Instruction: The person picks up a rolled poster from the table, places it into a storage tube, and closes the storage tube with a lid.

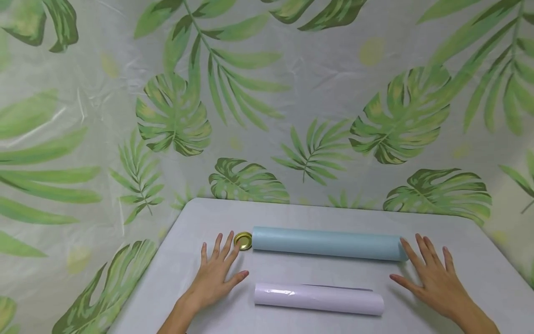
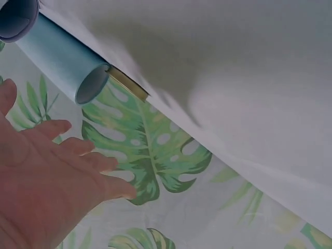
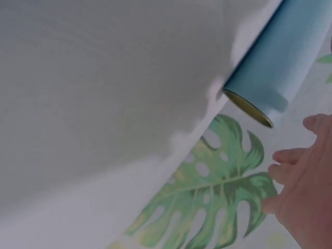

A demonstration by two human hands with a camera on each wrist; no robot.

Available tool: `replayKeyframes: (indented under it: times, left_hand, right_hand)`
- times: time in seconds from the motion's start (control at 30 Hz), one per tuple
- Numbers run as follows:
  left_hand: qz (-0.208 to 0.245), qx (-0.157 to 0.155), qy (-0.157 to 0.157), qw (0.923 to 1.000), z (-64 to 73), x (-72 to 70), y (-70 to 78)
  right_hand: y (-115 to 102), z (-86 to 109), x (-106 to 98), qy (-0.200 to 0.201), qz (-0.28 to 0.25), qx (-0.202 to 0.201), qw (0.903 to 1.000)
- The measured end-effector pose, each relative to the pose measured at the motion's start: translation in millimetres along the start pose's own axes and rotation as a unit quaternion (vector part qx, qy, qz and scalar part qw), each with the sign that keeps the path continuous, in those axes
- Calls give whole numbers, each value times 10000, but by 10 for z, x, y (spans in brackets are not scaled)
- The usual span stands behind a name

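Note:
A light blue tube [image 1: 329, 243] lies lengthwise on the table. Beside its left end a round gold lid [image 1: 243, 241] lies flat. The tube's hollow left mouth [image 2: 93, 87] shows in the left wrist view, and a gold rim [image 3: 249, 110] edges its right end in the right wrist view. Nearer the person is a rolled lilac sheet [image 1: 319, 299]. My left hand [image 1: 212, 278], fingers spread, hovers by the lid and holds nothing. Beyond the right ends of both rolls, my right hand [image 1: 438, 280] is also spread and holds nothing; its index fingertip overlaps the tube's end in the head view.
The table [image 1: 221, 213] has a white cover and rounded back corners. A leaf-patterned sheet [image 1: 321, 93] hangs behind it and down the left side. Shadows of the hands fall on the cover.

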State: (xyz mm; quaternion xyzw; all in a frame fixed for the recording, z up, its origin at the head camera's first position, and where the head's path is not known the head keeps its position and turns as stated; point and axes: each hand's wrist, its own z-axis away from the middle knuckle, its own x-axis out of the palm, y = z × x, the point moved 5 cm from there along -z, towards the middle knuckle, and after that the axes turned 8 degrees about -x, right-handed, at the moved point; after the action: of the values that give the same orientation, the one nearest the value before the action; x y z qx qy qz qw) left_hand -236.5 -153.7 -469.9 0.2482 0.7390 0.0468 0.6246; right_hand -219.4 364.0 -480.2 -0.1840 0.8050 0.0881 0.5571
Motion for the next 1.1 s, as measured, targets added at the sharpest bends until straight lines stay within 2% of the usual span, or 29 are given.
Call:
replayKeyframes:
  times: [0.27, 0.5, 0.7, 0.93, 1.1]
  left_hand:
    - [-136, 299, -70, 9994, -12, 74, 137]
    - [-1, 435, -444, 9981, 1, 132, 274]
    - [73, 692, -729, 9949, 8, 183, 412]
    - [-119, 1069, -842, 9906, 76, 267, 560]
    - [-194, 1211, -1018, 9872, 136, 287, 658]
  right_hand:
    - [-77, -167, -7, 69, -56, -107, 9999]
    - [-131, -290, 65, 5, -135, -158, 9998]
    - [-156, -359, 110, 29, -134, -227, 9996]
    - [-203, -477, 159, 183, -48, -420, 9989]
    - [-228, -538, 215, 279, -25, -675, 9973]
